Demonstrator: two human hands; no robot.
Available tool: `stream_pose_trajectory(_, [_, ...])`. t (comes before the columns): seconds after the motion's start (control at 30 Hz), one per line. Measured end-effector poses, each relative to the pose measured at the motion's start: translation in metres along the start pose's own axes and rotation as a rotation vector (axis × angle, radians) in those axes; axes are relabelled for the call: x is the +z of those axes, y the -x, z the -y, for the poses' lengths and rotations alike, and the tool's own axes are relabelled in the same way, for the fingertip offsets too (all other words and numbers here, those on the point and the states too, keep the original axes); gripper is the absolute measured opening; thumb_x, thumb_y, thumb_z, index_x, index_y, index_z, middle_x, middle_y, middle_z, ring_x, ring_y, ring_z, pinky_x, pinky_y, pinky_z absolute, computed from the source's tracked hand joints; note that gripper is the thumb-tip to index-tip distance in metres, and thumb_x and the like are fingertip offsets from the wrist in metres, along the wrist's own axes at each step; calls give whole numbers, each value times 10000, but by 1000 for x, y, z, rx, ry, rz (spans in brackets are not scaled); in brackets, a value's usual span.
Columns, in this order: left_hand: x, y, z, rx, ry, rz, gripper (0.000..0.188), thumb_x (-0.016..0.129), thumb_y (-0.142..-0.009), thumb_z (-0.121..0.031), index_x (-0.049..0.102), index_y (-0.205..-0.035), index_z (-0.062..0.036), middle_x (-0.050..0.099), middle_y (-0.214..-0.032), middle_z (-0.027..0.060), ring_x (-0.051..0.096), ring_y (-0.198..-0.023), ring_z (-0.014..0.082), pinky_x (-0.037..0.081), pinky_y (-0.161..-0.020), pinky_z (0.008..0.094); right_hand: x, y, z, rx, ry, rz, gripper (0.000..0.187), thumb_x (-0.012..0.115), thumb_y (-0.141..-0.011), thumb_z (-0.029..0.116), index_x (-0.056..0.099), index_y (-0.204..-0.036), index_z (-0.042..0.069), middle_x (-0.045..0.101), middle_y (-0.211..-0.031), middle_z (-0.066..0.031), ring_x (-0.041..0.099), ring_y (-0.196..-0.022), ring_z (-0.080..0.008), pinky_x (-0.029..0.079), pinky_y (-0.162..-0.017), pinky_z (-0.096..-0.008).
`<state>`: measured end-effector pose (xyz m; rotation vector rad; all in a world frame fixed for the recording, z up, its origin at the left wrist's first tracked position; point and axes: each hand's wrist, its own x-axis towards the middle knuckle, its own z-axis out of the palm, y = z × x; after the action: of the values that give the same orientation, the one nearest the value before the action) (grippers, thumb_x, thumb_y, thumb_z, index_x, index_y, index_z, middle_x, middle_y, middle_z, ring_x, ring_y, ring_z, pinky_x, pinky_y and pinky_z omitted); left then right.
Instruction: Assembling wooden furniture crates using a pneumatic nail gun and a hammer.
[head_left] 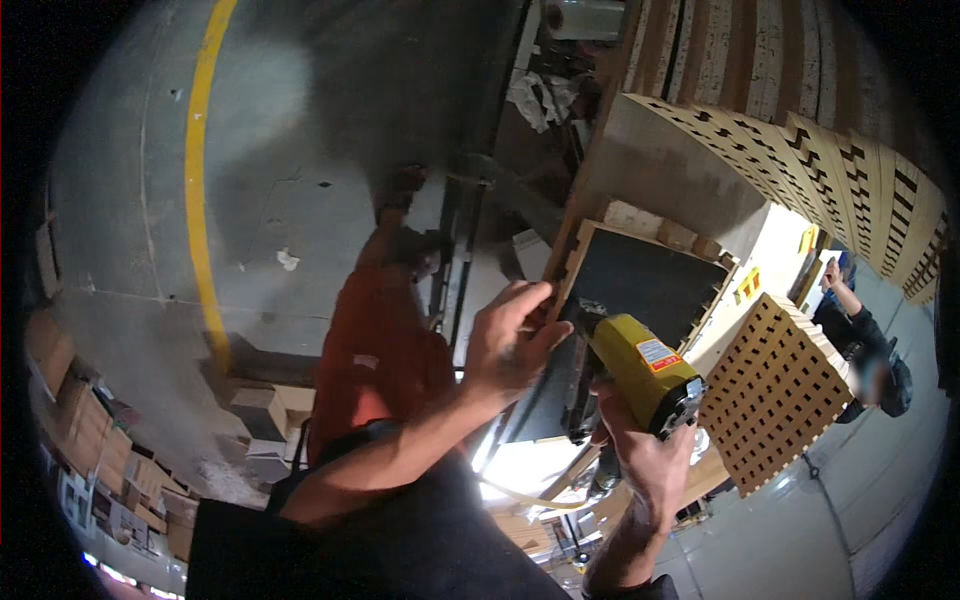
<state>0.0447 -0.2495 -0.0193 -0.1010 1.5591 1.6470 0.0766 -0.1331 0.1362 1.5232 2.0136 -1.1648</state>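
Note:
My right hand (648, 445) grips a yellow nail gun (645, 365) with a black nose and a metal end cap. The gun's nose points toward the near-left rim of a shallow wooden frame with a dark panel (655, 275) inside. My left hand (510, 340) is at that same rim, close to the gun's nose. Its thumb and fingers are closed about the wooden edge. A pale hose (535, 497) runs below the gun. The gun's body hides part of the frame.
To the right stands a stack of slotted wooden pieces (775, 395); more notched boards (800, 160) lean at upper right. A person (865, 350) is beyond them. A yellow floor line (195, 200) runs along the left. Boxes and wood scraps (110, 450) lie at lower left.

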Motion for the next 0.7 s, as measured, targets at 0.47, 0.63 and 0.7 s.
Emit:
stream_pose_trajectory(0.47, [-9,20,15,6,-125,75,449,754,-874,-349,626,-1137,-9,663,-1009,135,679,-933,258,526,-836,358,4,14,-21,23,-94,51,320,708,-853,25,639,-1145,-84,717,-856,-101,648,-613,-127,532,-537,-267])
stream_pose_trajectory(0.63, [-5,21,18,45,-143,24,433,758,-873,-331,630,-1137,-12,666,-1007,134,681,-922,262,524,-839,365,4,12,-20,10,-106,62,290,673,-853,-25,644,-1135,-82,718,-860,-100,626,-562,-132,520,-499,-265])
stream_pose_trajectory(0.7, [-5,21,18,62,-149,12,438,752,-877,-343,632,-1138,-12,667,-1009,133,681,-920,262,524,-841,367,5,14,-18,20,-105,55,287,674,-854,-20,644,-1133,-84,713,-848,-98,625,-559,-131,516,-495,-264])
